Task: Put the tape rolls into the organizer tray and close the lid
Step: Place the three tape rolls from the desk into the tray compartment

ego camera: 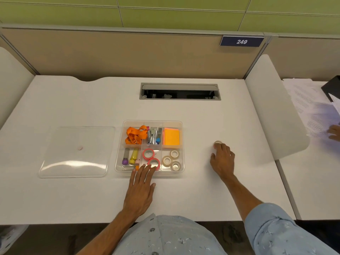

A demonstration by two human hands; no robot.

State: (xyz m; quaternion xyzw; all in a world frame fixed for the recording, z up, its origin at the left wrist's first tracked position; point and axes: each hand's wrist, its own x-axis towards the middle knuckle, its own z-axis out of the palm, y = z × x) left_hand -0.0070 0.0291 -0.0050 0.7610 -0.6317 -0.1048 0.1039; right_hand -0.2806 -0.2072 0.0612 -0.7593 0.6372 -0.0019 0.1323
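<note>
Head view: the left hand [140,184] is laid flat, palm down, at the near edge of the clear organizer tray [181,144], fingers spread and pinching nothing, fingertips at the nearer of two pink tape rolls [154,163] in the middle near compartment. Three clear tape rolls [167,161] are seen in the near right compartment — the lid [77,151] lies flat on the desk [92,100], just left of the tray. The right hand [223,159] is stretched out, wrist raised, well right of the tray, fingers curled over a last clear roll [217,142] — whether it is pinched cannot be told.
</note>
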